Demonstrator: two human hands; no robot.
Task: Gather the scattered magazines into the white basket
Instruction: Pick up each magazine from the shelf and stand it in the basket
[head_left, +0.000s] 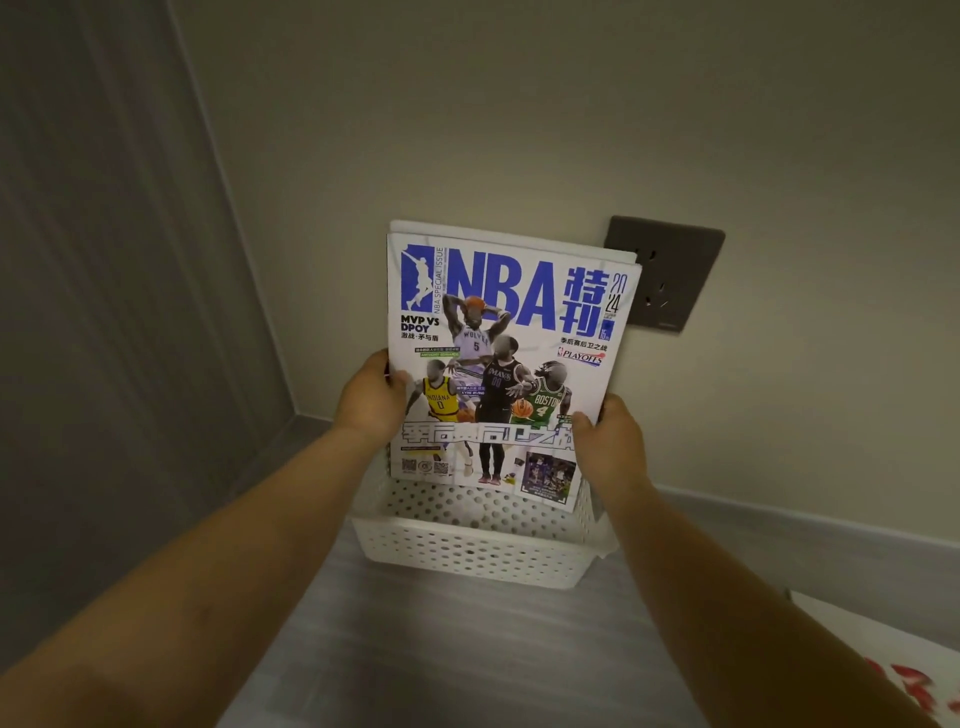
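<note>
Two hands grip a stack of magazines (498, 358) upright by its side edges: the left hand (371, 397) wraps the left edge, the right hand (608, 439) pinches the right. Its lower edge dips inside the white basket (467, 551), which sits on the grey floor (441, 649) against the wall, below a dark wall socket (670, 275).

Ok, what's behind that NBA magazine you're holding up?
Behind the NBA magazine a white edge of more paper shows along its top, plus part of a dark wall socket. The white basket sits below; its far side is covered.
</note>
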